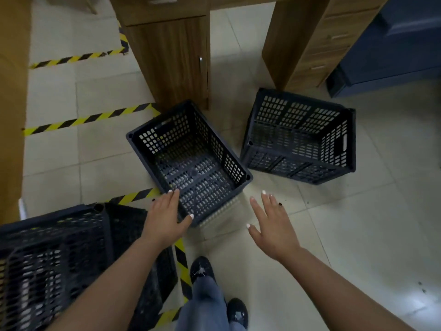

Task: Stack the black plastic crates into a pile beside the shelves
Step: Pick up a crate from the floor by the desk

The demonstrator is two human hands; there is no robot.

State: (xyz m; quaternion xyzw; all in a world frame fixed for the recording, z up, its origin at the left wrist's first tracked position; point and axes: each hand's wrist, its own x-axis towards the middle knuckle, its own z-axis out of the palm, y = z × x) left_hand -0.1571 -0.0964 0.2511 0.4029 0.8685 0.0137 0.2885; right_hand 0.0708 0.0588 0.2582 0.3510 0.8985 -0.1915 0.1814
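My left hand [167,215] rests open on the near corner of the middle crate [188,161], upright at twelve o'clock; my right hand [272,225] hangs spread, empty, to bracket its other side.

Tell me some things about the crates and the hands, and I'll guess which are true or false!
1. The middle crate sits upright with its open top facing up. True.
2. The right crate is upright too. False: it lies tipped on its side.
3. The left hand is at the middle crate's near edge. True.
4. The right hand is holding a crate. False: it is open and empty, over the floor.
5. The striped tape on the floor is red and white. False: it is yellow and black.
6. More black crates stand at the near left. True.
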